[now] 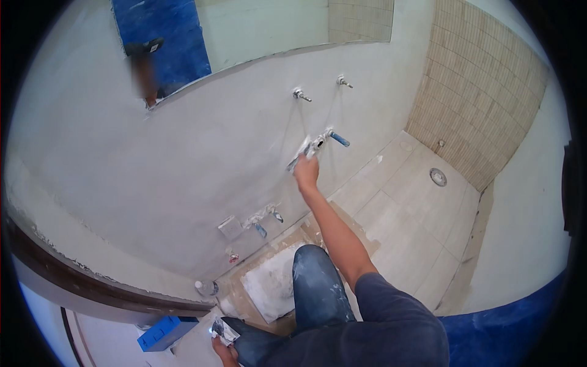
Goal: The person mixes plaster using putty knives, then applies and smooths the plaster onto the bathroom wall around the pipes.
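My right hand [306, 171] grips a putty knife [299, 158] against the grey plastered wall [183, 165], beside a white-smeared fitting [320, 142] with a blue pipe stub [340, 139] to its right. Two metal valve stems [302, 95] stick out above. My left hand [224, 349] is low by my left leg, closed on a metal scraper [226, 332] smeared with white compound. Lower on the wall, two more blue-tipped stubs [261, 230] sit beside a pale square plate [230, 227].
A powdery white sheet [263, 283] lies by my knee, with a clear bottle [206, 287] and blue box [167, 333] at left. A dark doorframe [92, 281] borders the left. A mirror [263, 30] hangs above. The tiled shower floor [403, 214] with a round drain [438, 177] extends right.
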A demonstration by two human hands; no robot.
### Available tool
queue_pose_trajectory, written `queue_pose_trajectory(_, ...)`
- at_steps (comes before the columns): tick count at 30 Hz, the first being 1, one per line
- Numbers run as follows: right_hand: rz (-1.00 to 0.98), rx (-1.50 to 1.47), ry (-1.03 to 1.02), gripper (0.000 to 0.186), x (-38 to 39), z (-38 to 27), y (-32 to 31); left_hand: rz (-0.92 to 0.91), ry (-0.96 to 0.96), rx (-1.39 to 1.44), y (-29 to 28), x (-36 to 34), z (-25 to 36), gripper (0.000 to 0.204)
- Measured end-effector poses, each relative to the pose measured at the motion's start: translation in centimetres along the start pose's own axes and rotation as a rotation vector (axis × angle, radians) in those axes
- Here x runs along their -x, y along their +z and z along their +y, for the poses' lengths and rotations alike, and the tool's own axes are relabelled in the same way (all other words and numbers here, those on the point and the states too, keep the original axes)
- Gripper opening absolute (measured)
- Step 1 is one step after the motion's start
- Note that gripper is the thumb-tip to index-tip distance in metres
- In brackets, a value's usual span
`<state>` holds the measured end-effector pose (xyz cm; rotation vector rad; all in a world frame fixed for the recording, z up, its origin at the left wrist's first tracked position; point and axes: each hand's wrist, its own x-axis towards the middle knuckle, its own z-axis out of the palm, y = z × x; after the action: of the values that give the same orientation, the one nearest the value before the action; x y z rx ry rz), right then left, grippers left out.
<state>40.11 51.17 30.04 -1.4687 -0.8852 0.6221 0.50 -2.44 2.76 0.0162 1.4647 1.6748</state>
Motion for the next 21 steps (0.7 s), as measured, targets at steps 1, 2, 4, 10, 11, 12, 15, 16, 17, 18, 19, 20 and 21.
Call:
queue_pose_trajectory(1,-0.011,-0.001,0.001,0.042,-0.9,-0.1,0.4,-0.003,0.003,-0.001,-0.5,0.0,0.1,0.024)
queue_pose_trajectory(2,-0.03,-0.129,0.064,0.039,-1.8,-0.5,0.2,-0.002,0.0,0.002,-0.5,0.1,0.1,0.024)
queue_pose_trajectory(4,-0.052,-0.257,0.124,0.035,-2.5,-1.5,0.5,-0.011,-0.014,0.002,-0.5,0.3,0.3,0.026)
queue_pose_trajectory(10,-0.065,-0.166,0.28,0.045,-1.2,-6.5,1.3,0.059,0.011,0.11,-0.4,1.0,0.1,0.03)
queue_pose_trajectory(11,-0.003,-0.081,0.266,0.045,-2.4,-6.7,1.2,0.042,0.005,0.112,0.0,0.7,-0.2,0.03)
queue_pose_trajectory(12,0.062,0.004,0.254,0.046,-3.5,-6.6,0.9,0.01,0.004,0.113,0.5,0.3,-0.5,0.03)
queue_pose_trajectory(15,0.129,0.379,-0.057,0.048,3.7,-9.9,4.4,0.032,0.017,0.114,-1.2,0.5,-0.2,0.03)
queue_pose_trajectory(16,0.18,0.401,-0.273,0.049,5.5,-9.9,5.0,0.019,0.0,0.101,-0.8,0.3,-0.4,0.03)
queue_pose_trajectory(17,0.218,0.419,-0.487,0.05,7.5,-9.5,5.4,0.018,-0.006,0.097,-1.0,0.0,-0.4,0.03)
queue_pose_trajectory(18,0.203,0.417,-0.484,0.05,9.6,-9.3,5.3,0.019,0.003,0.109,-1.7,-0.2,-0.2,0.03)
queue_pose_trajectory(19,0.032,0.357,-0.659,0.05,11.0,-9.2,4.4,0.005,0.004,0.116,-1.7,-0.5,-0.1,0.031)
queue_pose_trajectory(20,-0.147,0.289,-0.829,0.051,11.8,-9.0,3.9,0.008,0.002,0.119,-1.9,-0.4,-0.1,0.032)
queue_pose_trajectory(21,-0.152,0.289,-0.825,0.051,11.5,-8.0,4.0,0.014,0.001,0.117,-2.3,-0.1,-0.1,0.032)
